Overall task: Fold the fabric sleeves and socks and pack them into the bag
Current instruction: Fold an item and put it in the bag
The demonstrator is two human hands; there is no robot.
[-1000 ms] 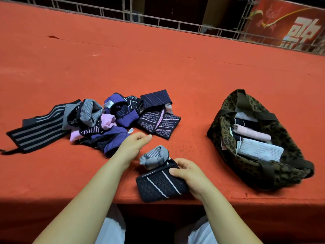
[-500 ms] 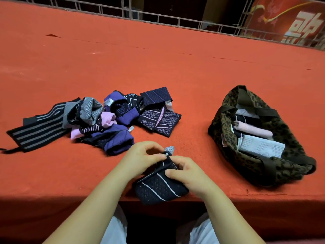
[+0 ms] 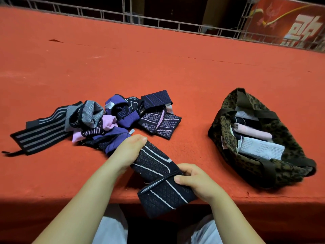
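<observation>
A dark navy sleeve [image 3: 158, 176] with white stripes and a diamond pattern lies stretched over the near table edge. My left hand [image 3: 128, 152] grips its far end. My right hand [image 3: 197, 182] pinches its middle, where a fold line shows. A pile of unfolded sleeves and socks [image 3: 98, 124] in purple, pink, grey and black sits to the left. The leopard-print bag [image 3: 230, 143] lies open at the right with folded white, pink and dark pieces inside.
The red felt table [image 3: 158, 67] stretches far back to a metal rail [image 3: 158, 23]. A long black sleeve with grey stripes [image 3: 40, 132] reaches left from the pile. A red banner hangs at the top right.
The sleeve was bunched small between both hands; now it is pulled out long. My left hand moved up and away with its far end. The grey inner part no longer shows.
</observation>
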